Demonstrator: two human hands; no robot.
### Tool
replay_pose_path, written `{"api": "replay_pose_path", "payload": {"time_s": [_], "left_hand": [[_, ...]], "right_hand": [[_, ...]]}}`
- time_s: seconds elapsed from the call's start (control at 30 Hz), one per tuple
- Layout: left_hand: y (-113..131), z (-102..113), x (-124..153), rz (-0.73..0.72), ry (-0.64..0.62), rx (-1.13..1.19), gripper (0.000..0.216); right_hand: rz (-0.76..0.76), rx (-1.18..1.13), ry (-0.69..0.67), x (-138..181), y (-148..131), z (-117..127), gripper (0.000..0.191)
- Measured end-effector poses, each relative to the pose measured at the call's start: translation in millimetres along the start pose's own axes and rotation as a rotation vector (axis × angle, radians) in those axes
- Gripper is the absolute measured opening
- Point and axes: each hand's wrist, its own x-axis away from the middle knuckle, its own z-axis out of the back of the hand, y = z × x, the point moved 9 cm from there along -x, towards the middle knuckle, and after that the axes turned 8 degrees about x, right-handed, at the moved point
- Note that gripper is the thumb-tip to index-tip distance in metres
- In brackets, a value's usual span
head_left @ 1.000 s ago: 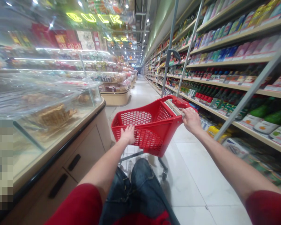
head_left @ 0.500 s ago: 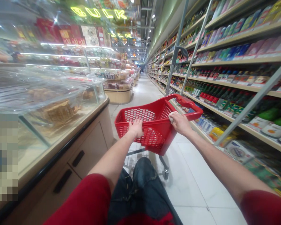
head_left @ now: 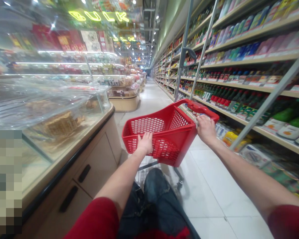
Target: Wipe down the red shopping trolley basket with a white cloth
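Observation:
A red plastic shopping cart (head_left: 171,127) with a mesh basket rolls in front of me in a supermarket aisle. The basket looks empty. My left hand (head_left: 146,142) is curled over the near rim of the basket. My right hand (head_left: 205,128) is closed round the cart's right rear corner, beside the red handle (head_left: 201,109), with something white pinched under its fingers. My jeans-clad leg (head_left: 156,196) shows below the cart.
A bulk-food counter (head_left: 64,146) with clear lidded bins runs close along the left. Tall shelves (head_left: 251,86) of bottles and packets line the right, with slanted metal ladder rails (head_left: 266,99) in front. The white tiled floor (head_left: 209,196) stretches ahead between them.
My right hand slid from the basket rim back out to the cart's right rear corner. The cart swung slightly and rolled a little further along the aisle.

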Motion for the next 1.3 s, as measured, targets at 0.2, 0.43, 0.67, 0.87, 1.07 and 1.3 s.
{"api": "replay_pose_path", "payload": {"time_s": [0.2, 0.43, 0.67, 0.87, 1.07, 1.3], "left_hand": [[-4, -2, 17, 0.051, -0.004, -0.003, 0.085], [-5, -2, 24, 0.061, 0.012, 0.001, 0.086], [-6, -2, 24, 0.076, 0.016, 0.000, 0.085], [-3, 1, 26, 0.078, 0.020, -0.026, 0.084], [-4, 0, 25, 0.070, 0.026, -0.041, 0.085], [-4, -3, 25, 0.084, 0.023, -0.052, 0.086]], "right_hand": [[0.131, -0.255, -0.041, 2, -50, 8, 0.038], [-0.497, -0.592, 0.007, -18, 13, 15, 0.038], [-0.250, -0.143, 0.062, -15, 47, 24, 0.034], [-0.001, -0.076, 0.030, -6, -7, 7, 0.038], [0.143, -0.057, 0.008, -11, -18, 8, 0.037], [0.005, -0.036, -0.019, -13, 9, 4, 0.038]]}}
